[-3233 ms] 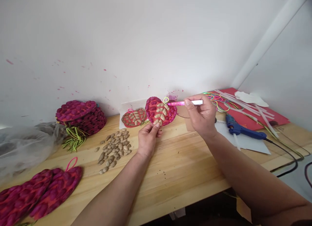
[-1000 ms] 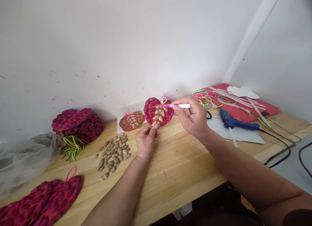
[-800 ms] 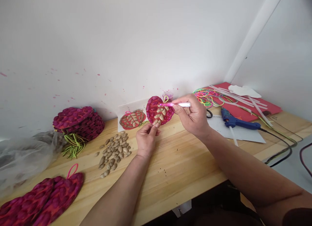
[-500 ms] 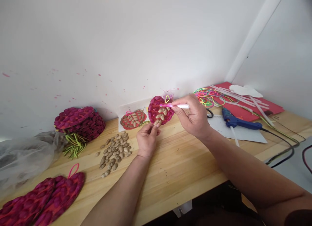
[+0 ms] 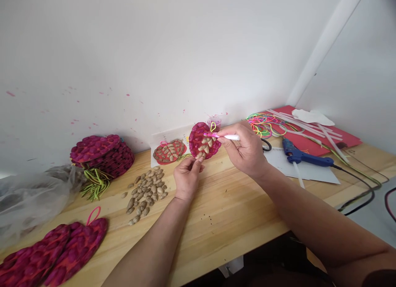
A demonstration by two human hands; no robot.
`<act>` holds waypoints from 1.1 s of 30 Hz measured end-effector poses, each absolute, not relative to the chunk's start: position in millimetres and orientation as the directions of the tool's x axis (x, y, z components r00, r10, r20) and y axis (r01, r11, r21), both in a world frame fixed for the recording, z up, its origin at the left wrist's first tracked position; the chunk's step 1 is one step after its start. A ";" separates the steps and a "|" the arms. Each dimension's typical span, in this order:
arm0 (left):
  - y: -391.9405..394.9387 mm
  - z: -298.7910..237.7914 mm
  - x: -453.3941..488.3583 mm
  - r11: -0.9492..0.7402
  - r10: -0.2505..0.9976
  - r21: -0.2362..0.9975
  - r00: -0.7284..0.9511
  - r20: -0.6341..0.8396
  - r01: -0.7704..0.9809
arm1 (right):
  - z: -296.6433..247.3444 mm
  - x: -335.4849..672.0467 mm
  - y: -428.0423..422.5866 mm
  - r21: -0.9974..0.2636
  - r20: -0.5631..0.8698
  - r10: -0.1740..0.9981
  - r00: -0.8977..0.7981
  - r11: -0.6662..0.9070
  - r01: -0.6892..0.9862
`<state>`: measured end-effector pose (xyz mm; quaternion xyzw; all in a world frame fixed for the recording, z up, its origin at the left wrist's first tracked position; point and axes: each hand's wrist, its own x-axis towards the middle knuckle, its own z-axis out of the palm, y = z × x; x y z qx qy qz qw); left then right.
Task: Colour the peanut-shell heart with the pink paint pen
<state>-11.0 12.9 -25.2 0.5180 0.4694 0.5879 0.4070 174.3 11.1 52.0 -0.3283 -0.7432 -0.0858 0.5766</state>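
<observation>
My left hand (image 5: 189,171) pinches the lower edge of a small red disc (image 5: 198,140) covered with shells or seeds like peanuts, holding it tilted up off the table. Its outer ring is painted magenta, while those in the middle are bare tan. A yellow cord loop (image 5: 213,126) sticks out at its top. Between the fingers of my right hand (image 5: 246,149) is a white-handled paintbrush (image 5: 231,137), its pink tip against the disc's face. Behind the disc stands a small cup stained pink (image 5: 215,122), partly hidden.
Loose peanuts (image 5: 147,192) lie left of my hands. An unpainted peanut disc (image 5: 169,151), a stack of magenta discs (image 5: 102,155) and more discs (image 5: 77,250) are farther left. At right are a blue glue gun (image 5: 306,156), coloured cords (image 5: 262,124) and red sheets (image 5: 337,140).
The brush has shifted very slightly on the disc. Both hands keep their holds, and the whole view has moved a little.
</observation>
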 end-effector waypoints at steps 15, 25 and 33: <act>12.6 -24.3 -11.6 -0.245 0.961 0.969 -0.129 0.245 0.014 | 50.1 175.3 12.8 -0.146 0.913 0.347 -0.214 0.769 0.623; 12.7 -23.0 -10.6 -0.236 0.964 0.971 -0.128 0.232 -0.021 | 49.5 175.1 12.7 -0.174 0.913 0.362 -0.187 0.761 0.624; 11.9 -23.1 -10.6 -0.244 0.964 0.969 -0.122 0.238 -0.037 | 49.4 175.2 13.7 -0.151 0.916 0.349 -0.199 0.757 0.635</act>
